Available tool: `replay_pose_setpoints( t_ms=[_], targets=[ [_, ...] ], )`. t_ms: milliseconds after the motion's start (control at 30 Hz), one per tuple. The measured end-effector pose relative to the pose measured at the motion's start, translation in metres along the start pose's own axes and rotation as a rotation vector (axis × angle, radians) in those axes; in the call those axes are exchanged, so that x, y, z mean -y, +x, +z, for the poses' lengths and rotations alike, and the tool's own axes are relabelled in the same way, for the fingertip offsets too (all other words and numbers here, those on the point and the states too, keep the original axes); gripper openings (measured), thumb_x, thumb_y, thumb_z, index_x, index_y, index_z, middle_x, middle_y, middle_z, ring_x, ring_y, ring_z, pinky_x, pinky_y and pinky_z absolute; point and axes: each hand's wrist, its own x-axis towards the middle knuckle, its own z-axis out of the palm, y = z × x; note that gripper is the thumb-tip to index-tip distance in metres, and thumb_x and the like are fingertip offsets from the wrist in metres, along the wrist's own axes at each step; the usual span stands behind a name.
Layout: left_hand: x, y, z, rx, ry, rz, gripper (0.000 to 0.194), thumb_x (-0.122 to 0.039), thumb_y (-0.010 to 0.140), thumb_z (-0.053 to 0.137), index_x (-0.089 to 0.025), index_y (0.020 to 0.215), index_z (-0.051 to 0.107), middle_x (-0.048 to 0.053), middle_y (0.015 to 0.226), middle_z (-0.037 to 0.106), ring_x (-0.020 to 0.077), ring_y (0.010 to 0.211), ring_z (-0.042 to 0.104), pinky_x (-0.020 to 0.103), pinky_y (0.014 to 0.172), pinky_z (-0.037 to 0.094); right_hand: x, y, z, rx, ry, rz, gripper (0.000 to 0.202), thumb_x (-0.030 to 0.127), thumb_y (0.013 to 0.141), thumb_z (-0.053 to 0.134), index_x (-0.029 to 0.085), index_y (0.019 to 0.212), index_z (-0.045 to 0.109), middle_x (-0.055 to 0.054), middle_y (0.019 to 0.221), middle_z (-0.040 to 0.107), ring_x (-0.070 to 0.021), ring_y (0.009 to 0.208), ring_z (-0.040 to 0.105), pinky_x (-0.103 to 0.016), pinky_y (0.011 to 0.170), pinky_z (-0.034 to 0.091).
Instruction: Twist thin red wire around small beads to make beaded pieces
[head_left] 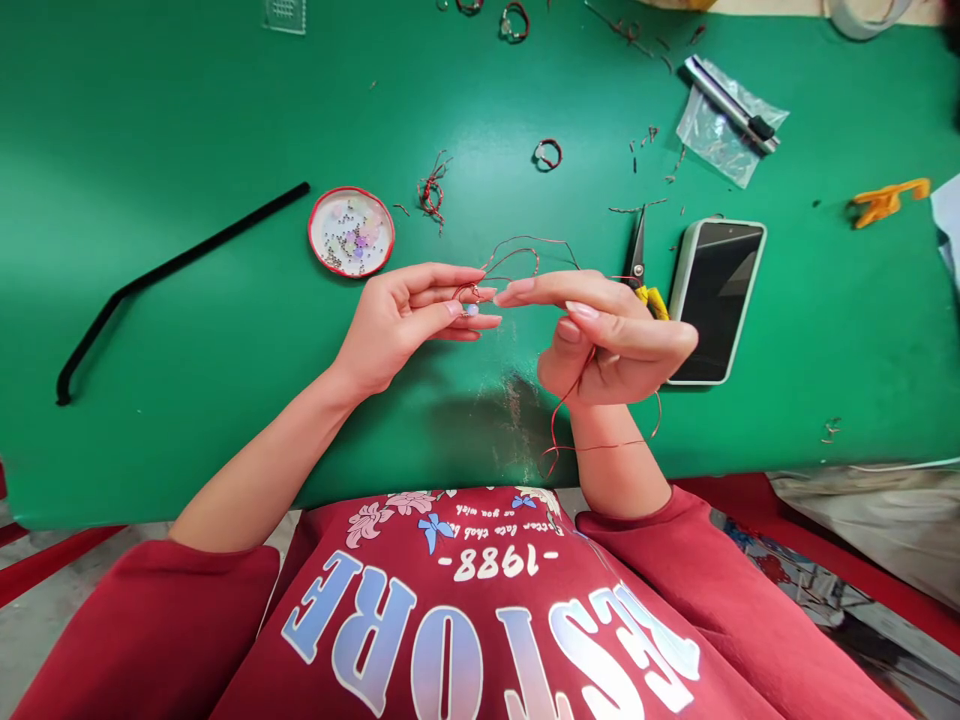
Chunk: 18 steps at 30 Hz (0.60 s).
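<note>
My left hand (412, 320) pinches a thin red cord with a small pale bead (472, 310) between thumb and fingers, over the green table. To its right, my right hand (615, 335) is closed round part of the red cord (555, 425), its index finger stretched toward the left fingertips. Loops of the cord arch above both hands, and a loose length hangs below the right hand. Behind the left hand lies a red-rimmed lid (313, 245) holding small beads.
A black bent rod (180, 262) lies at the left. Behind are a knotted cord bundle (430, 193) and a finished ring-shaped bracelet (548, 154). Yellow-handled scissors (637, 255), a phone (718, 300), a plastic bag (724, 145) and an orange tool (885, 204) lie to the right.
</note>
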Motion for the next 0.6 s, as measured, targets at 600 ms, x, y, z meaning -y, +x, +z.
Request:
replay_pose_setpoints(
  t_ms=[600],
  targets=[
    [0.014, 0.003, -0.001, -0.134, 0.319, 0.380, 0.027, -0.047, 0.091, 0.067, -0.026, 0.105, 0.074, 0.000, 0.095, 0.081, 0.0190, 0.089, 0.081, 0.031, 0.073, 0.071, -0.004, 0.002, -0.003, 0.285, -0.244, -0.358, 0.008, 0.013, 0.096, 0.055, 0.018, 0.097, 0.061, -0.005, 0.101, 0.078, -0.0131, 0.090, 0.073, -0.025, 0.067, 0.063]
  ],
)
